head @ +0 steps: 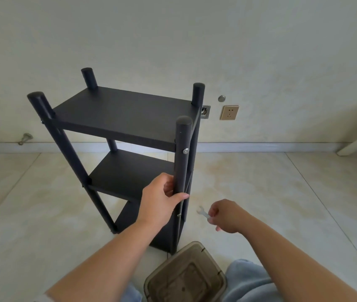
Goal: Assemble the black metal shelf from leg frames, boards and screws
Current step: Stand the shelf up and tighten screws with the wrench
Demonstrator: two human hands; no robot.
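Standing on a tiled floor (282, 203) near a pale wall (173, 40), viewed from above, left to right:

Door stop: low on the wall at far left (24, 138), well apart from the work.

Shelf: upright on the floor (125, 118), three boards fitted between four round legs; long axis vertical, leg tops pointing up toward the camera, broad side turned to the wall. Judged nearly complete.

Top board: level (121, 114), bolted below the leg tops, long edge running left to right.

Left hand: wrapped around the near right leg (160, 201), thumb across the front, fingers curled behind; judged to be steadying the frame against tipping or twisting during tightening.

Bolt head: silver (186, 151), on that same leg just under the top board, above the gripping hand.

Plastic tub: brown, translucent (186, 277), at the bottom by the knees; probably kept close for small parts, contents unclear.

Spanner: small, flat, silver (202, 212), open jaw up and to the left, toward the leg.

Right hand: pinching the spanner's lower end between fingertips (223, 214), remaining fingers loosely curled, just beside the shelf; apparently poised for a bolt.

Wall socket: gold plate (229, 112), right of the shelf.
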